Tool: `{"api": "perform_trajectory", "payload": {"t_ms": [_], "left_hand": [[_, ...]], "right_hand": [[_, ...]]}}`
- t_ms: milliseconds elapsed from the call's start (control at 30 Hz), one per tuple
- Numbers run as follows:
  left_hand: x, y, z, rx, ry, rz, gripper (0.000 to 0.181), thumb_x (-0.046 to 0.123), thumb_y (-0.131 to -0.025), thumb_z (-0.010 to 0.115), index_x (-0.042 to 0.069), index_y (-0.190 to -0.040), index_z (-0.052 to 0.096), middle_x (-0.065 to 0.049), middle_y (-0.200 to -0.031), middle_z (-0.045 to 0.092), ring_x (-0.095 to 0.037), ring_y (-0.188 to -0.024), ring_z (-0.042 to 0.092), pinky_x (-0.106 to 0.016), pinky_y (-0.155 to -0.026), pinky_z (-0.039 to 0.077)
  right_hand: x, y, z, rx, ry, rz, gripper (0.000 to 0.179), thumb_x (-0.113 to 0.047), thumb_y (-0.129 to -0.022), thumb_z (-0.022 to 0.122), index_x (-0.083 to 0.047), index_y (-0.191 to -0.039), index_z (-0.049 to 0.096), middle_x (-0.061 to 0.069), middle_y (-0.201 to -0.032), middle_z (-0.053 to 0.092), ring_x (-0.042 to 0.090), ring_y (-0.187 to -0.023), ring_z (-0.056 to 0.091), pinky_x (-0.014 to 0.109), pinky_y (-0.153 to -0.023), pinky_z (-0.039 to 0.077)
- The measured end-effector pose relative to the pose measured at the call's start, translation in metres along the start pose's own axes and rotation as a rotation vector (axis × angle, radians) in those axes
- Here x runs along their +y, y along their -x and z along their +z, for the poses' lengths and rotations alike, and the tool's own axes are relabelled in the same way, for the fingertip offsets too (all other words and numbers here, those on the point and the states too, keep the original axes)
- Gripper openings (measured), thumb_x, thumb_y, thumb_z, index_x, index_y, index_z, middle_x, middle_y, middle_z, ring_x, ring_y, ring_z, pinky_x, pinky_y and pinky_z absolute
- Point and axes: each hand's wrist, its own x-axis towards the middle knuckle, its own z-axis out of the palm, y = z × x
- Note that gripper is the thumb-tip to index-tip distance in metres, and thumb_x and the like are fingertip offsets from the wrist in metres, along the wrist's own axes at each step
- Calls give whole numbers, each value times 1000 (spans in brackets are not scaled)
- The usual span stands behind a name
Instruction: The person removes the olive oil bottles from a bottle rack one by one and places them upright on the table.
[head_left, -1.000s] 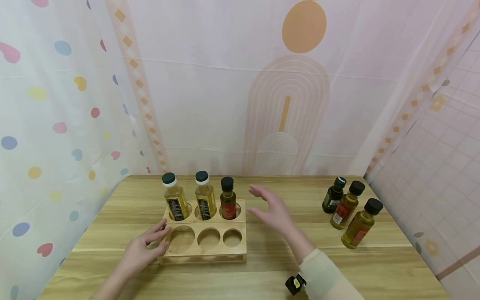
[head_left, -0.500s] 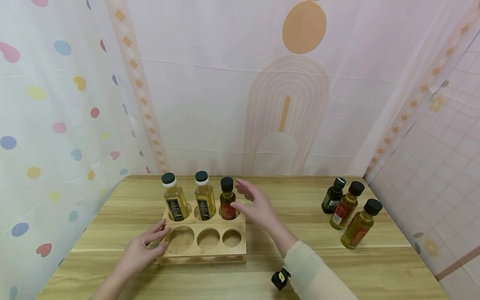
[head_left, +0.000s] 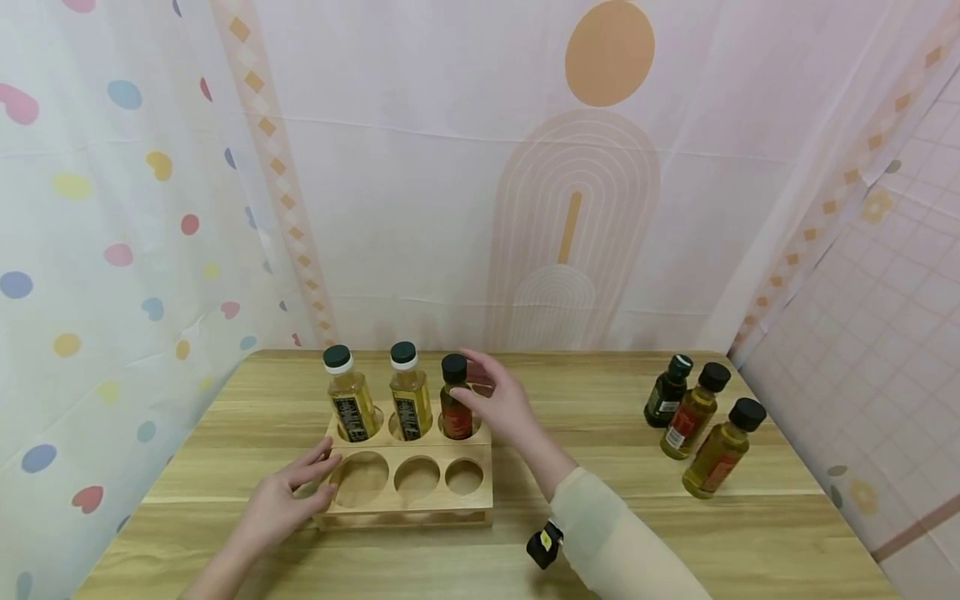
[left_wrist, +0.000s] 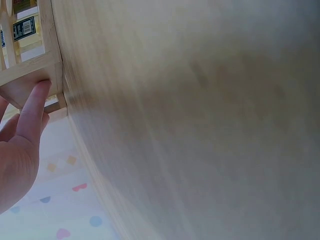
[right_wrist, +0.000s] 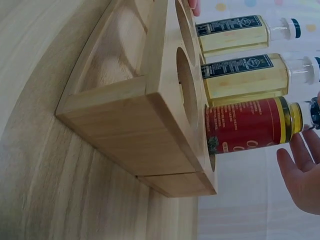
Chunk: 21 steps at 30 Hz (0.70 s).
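A two-tier wooden bottle rack (head_left: 480, 498) stands on the table. Its rear tier holds two yellow oil bottles with dark green caps, the left one (head_left: 354, 412) and the middle one (head_left: 410, 410), plus a red-labelled, black-capped oil bottle (head_left: 457, 419) at the right. My right hand (head_left: 501, 408) pinches that red-labelled bottle near its neck, thumb in front and fingers behind; the right wrist view shows the bottle (right_wrist: 245, 125) in its hole. Fingertips of my left hand (head_left: 281, 502) rest against the rack's left end, also visible as a wooden panel (left_wrist: 30, 82) in the left wrist view.
Three more bottles stand at the table's right: a small dark green one (head_left: 666, 398), a red-labelled one (head_left: 688, 421) and a larger golden one (head_left: 716, 458). The rack's front tier has three holes with nothing in them. Patterned curtains (head_left: 420, 208) hang behind the table.
My right hand has moved left from beside the rack to the red-labelled oil bottle, with thumb and fingers now at its neck. The left hand and the bottles have stayed put.
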Motion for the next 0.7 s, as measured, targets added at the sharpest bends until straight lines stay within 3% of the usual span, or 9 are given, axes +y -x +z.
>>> {"api": "perform_trajectory", "payload": {"t_ms": [367, 700], "left_hand": [[2, 0, 0, 1, -4, 2, 43, 17, -89, 75, 1, -128, 65, -13, -150, 44, -43, -134, 41, -60, -102, 37], [2, 0, 0, 16, -40, -3, 43, 22, -89, 76, 5, -127, 67, -11, -150, 46, -41, -133, 43, -53, -102, 39]], "right_hand": [[-3, -5, 5, 31, 5, 11, 46, -13, -91, 73, -10, -135, 60, 8, -114, 68, 24, -109, 63, 41, -96, 51], [-3, -1, 4, 73, -13, -25, 41, -6, -88, 75, -9, -128, 64, 12, -110, 69, 27, -105, 65, 37, -92, 54]]}}
